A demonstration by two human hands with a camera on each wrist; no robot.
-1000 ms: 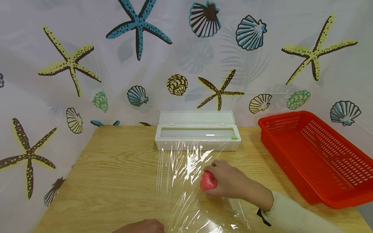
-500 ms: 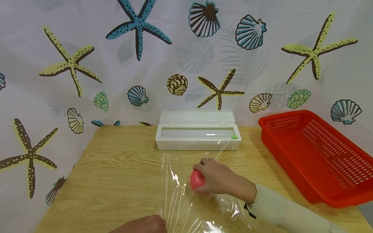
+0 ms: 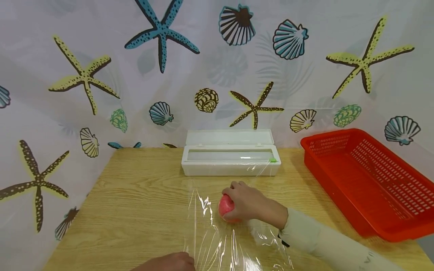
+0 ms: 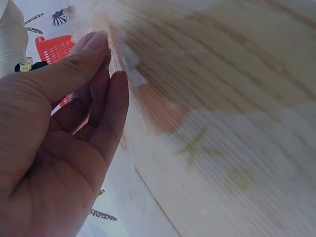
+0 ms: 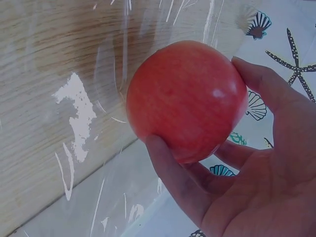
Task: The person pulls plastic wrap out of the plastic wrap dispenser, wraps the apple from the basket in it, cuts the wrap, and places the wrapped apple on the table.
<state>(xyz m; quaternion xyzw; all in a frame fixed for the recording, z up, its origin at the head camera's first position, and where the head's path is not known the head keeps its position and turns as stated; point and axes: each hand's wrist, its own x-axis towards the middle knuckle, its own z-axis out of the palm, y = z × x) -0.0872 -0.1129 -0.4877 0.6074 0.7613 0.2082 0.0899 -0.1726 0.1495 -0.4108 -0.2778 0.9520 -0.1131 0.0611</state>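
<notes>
My right hand point(image 3: 249, 203) grips a red apple point(image 3: 226, 205) over a sheet of cling film point(image 3: 205, 205). In the right wrist view, the fingers and thumb of that hand point(image 5: 261, 168) are spread round the sides of the apple point(image 5: 185, 101). My left hand point(image 3: 169, 262) is low at the front edge of the head view. Seen from the left wrist, its thumb and fingers point(image 4: 69, 123) pinch the film's edge point(image 4: 116, 54). The creased film runs towards me from a white cling film box point(image 3: 230, 169), whose lid point(image 3: 230, 137) is up.
A red plastic basket point(image 3: 335, 192) with slotted sides stands at the right of the wooden table point(image 3: 135, 203). A green slider point(image 3: 272, 160) sits on the film box's right end. Behind the table hangs a white curtain point(image 3: 190, 64) printed with starfish and shells.
My right hand has moved left with the apple across the film. The film's creases and glare have shifted, while my left hand stays nearly in place.
</notes>
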